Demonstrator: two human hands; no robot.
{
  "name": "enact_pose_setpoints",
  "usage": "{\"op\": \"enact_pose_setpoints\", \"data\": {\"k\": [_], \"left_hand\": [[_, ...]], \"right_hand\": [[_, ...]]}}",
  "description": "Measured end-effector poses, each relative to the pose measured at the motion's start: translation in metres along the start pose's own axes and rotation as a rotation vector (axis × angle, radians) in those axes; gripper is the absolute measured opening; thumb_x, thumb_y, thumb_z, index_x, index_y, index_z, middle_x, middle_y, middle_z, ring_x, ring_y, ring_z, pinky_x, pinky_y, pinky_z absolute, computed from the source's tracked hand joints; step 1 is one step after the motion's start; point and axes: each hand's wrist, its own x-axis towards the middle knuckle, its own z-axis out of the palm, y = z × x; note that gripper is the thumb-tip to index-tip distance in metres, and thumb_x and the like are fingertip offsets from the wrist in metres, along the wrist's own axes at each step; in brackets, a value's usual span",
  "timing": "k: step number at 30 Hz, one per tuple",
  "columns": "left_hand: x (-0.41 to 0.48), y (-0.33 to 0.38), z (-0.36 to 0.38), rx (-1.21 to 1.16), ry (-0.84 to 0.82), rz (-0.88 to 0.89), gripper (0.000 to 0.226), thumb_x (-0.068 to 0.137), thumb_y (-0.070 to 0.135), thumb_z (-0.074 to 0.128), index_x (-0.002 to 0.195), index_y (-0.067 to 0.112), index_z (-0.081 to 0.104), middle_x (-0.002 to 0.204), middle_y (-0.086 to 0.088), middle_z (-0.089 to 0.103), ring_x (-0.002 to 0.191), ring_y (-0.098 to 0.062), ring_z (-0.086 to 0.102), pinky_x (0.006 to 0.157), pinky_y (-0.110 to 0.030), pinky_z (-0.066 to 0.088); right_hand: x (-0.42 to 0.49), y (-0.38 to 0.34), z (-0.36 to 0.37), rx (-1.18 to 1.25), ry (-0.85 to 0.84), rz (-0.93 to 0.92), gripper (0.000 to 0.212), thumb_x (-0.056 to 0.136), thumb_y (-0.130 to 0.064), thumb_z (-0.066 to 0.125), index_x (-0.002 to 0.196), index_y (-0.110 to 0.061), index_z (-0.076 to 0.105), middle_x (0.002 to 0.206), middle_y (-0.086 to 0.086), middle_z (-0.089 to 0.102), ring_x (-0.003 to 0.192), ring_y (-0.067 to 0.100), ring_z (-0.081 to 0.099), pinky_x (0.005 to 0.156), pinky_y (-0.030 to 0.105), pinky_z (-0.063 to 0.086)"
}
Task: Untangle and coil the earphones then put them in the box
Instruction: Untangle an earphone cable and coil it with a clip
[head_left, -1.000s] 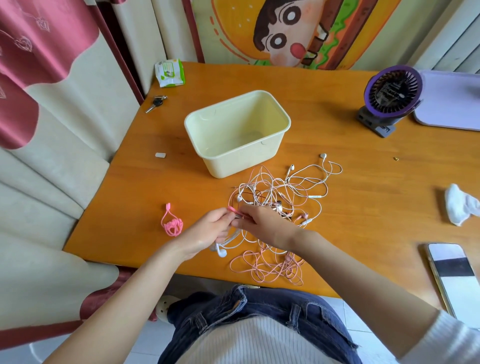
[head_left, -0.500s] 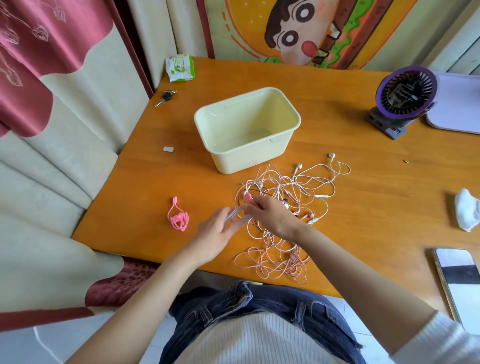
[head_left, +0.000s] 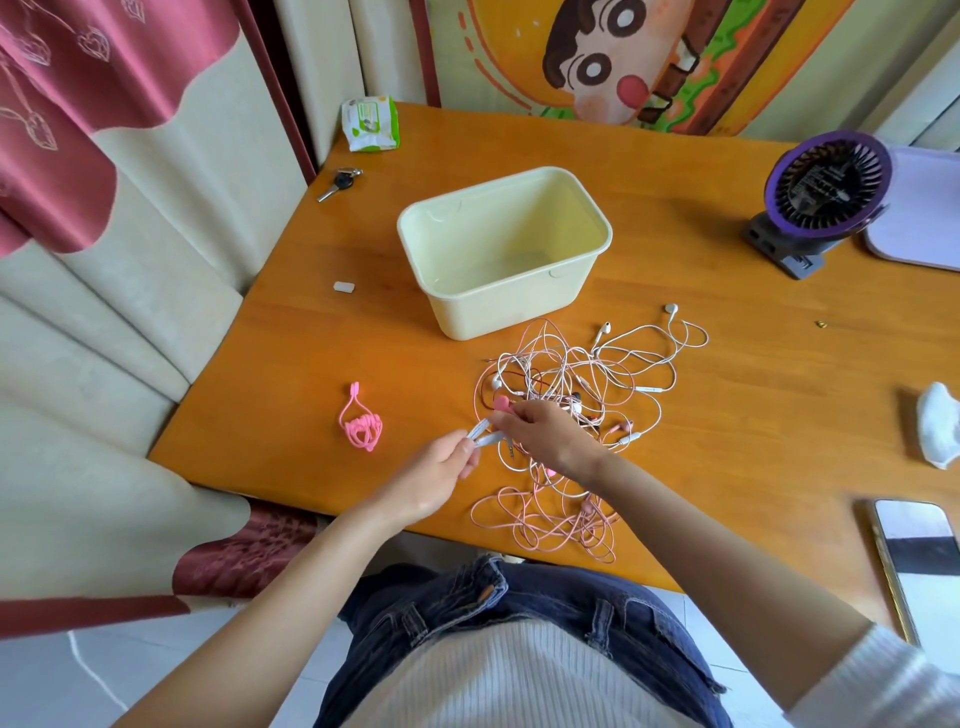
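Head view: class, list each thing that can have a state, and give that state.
box, upright, open, empty.
tangle, knotted, outside the box.
pink coil, wound up, outside the box.
left hand, pinching white cable.
right hand, pinching a strand of the tangle.

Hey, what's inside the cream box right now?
Nothing that shows: the box has a bare pale floor. Its near wall hides the front strip of that floor. The earphones lie tangled outside, in front of it.
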Motion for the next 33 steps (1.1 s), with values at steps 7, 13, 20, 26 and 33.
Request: {"op": "enact_pose_setpoints", "data": {"k": [7,13,20,26,33], "left_hand": [[0.009,-0.010,-0.010,-0.095,0.292,-0.227,0.032,0.104,0.022,0.026,0.082,0.014,0.048,0.098,-0.004,0.056,0.096,-0.015,0.051,0.078,-0.030,0.036],[0.005,0.014,-0.008,-0.320,0.419,-0.160,0.030,0.104,0.024,0.025,0.089,0.016,0.050,0.111,-0.008,0.057,0.119,-0.020,0.052,0.075,-0.025,0.040],[-0.010,0.036,0.010,-0.240,0.171,0.002,0.027,0.103,0.017,0.028,0.086,0.006,0.046,0.071,0.009,0.043,0.094,0.004,0.054,0.060,-0.020,0.042],[-0.007,0.012,0.007,0.271,-0.035,0.065,0.033,0.103,0.021,0.031,0.073,0.023,0.045,0.059,0.003,0.037,0.051,-0.014,0.032,0.047,-0.025,0.022],[0.005,0.004,0.002,0.587,0.088,-0.047,0.028,0.101,0.009,0.026,0.086,0.019,0.047,0.071,0.009,0.046,0.069,-0.018,0.043,0.065,-0.031,0.024]], "right_hand": [[-0.007,-0.009,0.008,-0.112,0.232,-0.180,0.032,0.100,-0.020,0.039,0.097,-0.005,0.067,0.075,-0.007,0.052,0.065,0.007,0.043,0.062,0.012,0.033],[-0.007,0.002,0.015,-0.207,0.373,-0.235,0.025,0.096,-0.027,0.049,0.092,-0.012,0.069,0.083,0.001,0.045,0.073,0.012,0.040,0.067,0.019,0.030],[0.006,-0.004,0.001,0.192,0.392,-0.020,0.019,0.093,-0.017,0.055,0.079,-0.006,0.062,0.062,0.000,0.059,0.047,0.005,0.049,0.043,0.013,0.036],[0.016,-0.001,-0.019,0.231,0.360,-0.014,0.012,0.089,-0.017,0.061,0.082,-0.010,0.068,0.080,0.013,0.070,0.070,0.021,0.058,0.074,0.047,0.053],[0.018,-0.015,-0.024,-0.032,0.375,-0.184,0.016,0.086,-0.019,0.064,0.085,-0.005,0.070,0.072,0.002,0.068,0.063,0.014,0.060,0.061,0.017,0.045]]}}
